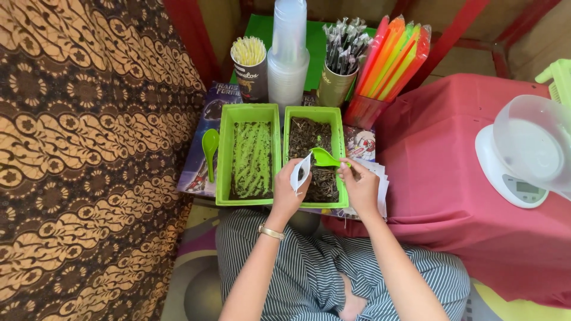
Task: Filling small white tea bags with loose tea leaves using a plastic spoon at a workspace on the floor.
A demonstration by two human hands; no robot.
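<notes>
Hung down the whole left side: a brown patterned curtain, cut off at the top, left and bottom edges, with whatever lay behind it hidden. Spread at right: a red cloth-covered surface, its far side cut off by the frame. Cut off at the right edge too: a clear plastic bowl resting on a white kitchen scale, the display too small to read. Partly buried under the trays: a printed comic-style sheet.

Sat side by side near the middle: two green trays. Held in the left tray: pale green shreds over dark matter, hard to tell apart. Held in the right tray: dark shredded material, kind unclear. Stood behind the trays: a stack of clear plastic cups, a fan of orange, yellow and red flat sleeves, a cup of dark wrapped straws, and a cup of pale yellow straws. Lay just left of the trays: a spare green spoon.

Gripped in the left hand: a small white pouch, mouth open, over the right tray. Pinched in the right hand: a green scoop, its bowl at the pouch's mouth. Worn on the left wrist: a thin bracelet.
</notes>
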